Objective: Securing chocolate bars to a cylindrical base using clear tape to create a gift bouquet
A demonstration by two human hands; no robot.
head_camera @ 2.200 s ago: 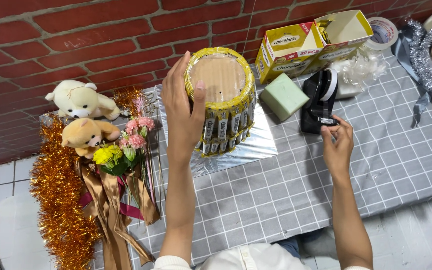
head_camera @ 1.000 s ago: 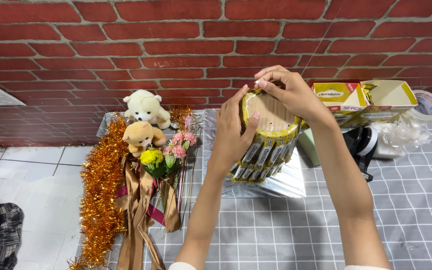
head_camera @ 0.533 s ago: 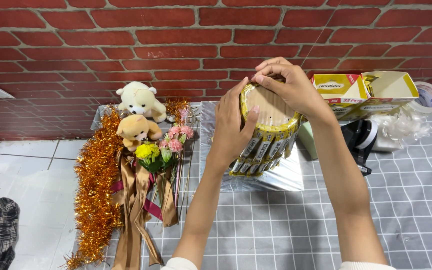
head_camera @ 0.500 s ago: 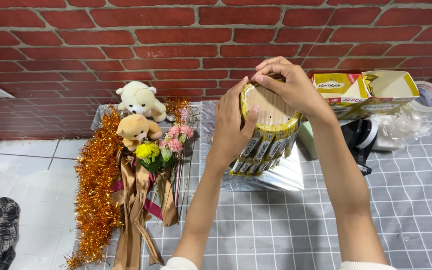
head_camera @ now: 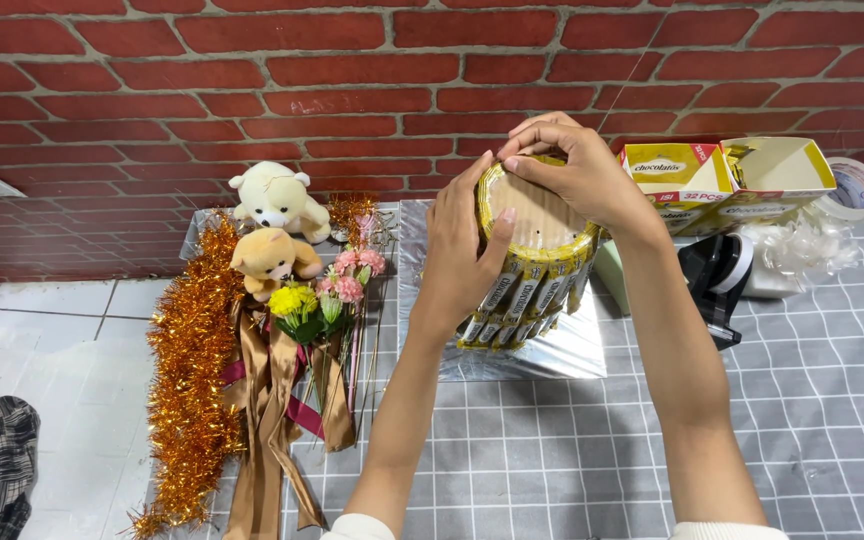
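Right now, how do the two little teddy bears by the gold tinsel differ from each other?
The cream-white plush teddy bear is pale, while the tan-brown plush teddy bear is golden brown. The cream-white one sits nearer the red brick wall; the tan-brown one sits in front of it, right above the bunch of yellow and pink artificial flowers. Both are small, soft, upright toys beside the orange-gold tinsel garland, away from either hand.
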